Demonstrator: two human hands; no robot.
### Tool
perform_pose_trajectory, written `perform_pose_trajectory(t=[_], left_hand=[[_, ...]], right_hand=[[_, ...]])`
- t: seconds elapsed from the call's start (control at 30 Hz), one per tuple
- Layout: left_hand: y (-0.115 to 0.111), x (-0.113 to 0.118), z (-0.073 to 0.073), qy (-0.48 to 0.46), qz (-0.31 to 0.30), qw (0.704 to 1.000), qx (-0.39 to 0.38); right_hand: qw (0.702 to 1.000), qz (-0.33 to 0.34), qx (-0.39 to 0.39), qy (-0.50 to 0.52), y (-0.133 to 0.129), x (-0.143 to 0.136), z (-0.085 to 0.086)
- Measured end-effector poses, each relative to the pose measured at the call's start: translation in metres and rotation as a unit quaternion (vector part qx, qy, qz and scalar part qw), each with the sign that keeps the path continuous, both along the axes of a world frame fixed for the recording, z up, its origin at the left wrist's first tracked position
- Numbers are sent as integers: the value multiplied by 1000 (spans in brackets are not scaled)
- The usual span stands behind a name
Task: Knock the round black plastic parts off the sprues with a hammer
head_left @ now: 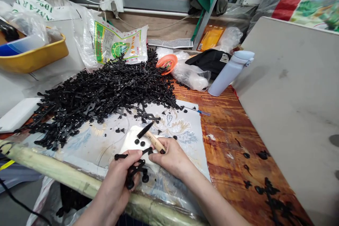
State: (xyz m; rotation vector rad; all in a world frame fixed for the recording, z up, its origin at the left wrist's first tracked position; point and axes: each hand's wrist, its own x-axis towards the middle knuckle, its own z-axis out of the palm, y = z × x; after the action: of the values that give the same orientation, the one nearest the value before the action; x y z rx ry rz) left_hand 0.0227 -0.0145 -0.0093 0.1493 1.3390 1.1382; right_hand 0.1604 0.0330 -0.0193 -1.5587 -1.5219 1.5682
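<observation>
My left hand (123,171) is closed around a black jointed plastic linkage (137,168) with round knobs on its ends. Wrapped round the wooden handle of a small hammer (155,142), my right hand (171,157) also has its fingertips at the far end of the linkage. The hammer's black head points up and to the left, above a white block (130,140). Two small black round caps (140,143) lie on that block. Whether the right fingertips pinch a small part against the linkage cannot be made out.
A big heap of black linkages (113,88) covers the back left of the table. A blue pen (202,112), an orange dish (167,63) and a pale blue bottle (230,74) are farther back. Black scraps (270,190) lie at right, beside a grey panel (288,106).
</observation>
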Motion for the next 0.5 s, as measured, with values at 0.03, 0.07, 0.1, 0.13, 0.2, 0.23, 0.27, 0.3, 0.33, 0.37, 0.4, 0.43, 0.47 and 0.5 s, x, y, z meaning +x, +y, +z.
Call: perform_pose_trajectory(t=[0.03,0.07,0.1,0.13,0.2,0.23,0.27,0.3,0.33,0.37,0.4,0.43,0.47,0.5], left_hand=[[0,0,0,4,-1,1000,0],[0,0,0,8,-3,1000,-1],[0,0,1,13,-5,1000,-2],[0,0,1,19,-9,1000,-4],[0,-1,2,36,-18,999,-3],[0,-1,2,43,-22,999,-2],[0,-1,3,50,-26,998,-1],[0,-1,3,56,-29,998,-1],[0,-1,3,61,-30,998,-1],[1,-2,4,66,-31,997,-3],[1,-2,4,71,-31,997,-4],[1,-2,5,76,-32,997,-1],[0,-2,5,80,-34,996,2],[0,-3,5,83,-38,996,4]], right_hand=[[1000,1,1,-1,0,0,0],[1000,2,1,-3,0,0,0],[1000,3,2,-6,0,1,0],[1000,3,3,-9,-1,1,0],[1000,5,6,-14,-1,1,-2],[1000,6,7,-17,-1,1,-3],[1000,7,9,-19,-1,0,-4],[1000,9,12,-21,-1,0,-5],[1000,10,16,-23,-1,-1,-6],[999,13,20,-25,-1,-1,-6],[999,16,25,-27,-1,-1,-5],[999,20,31,-29,-1,1,-4],[999,24,39,-30,-2,3,0],[998,25,49,-31,-3,7,4]])
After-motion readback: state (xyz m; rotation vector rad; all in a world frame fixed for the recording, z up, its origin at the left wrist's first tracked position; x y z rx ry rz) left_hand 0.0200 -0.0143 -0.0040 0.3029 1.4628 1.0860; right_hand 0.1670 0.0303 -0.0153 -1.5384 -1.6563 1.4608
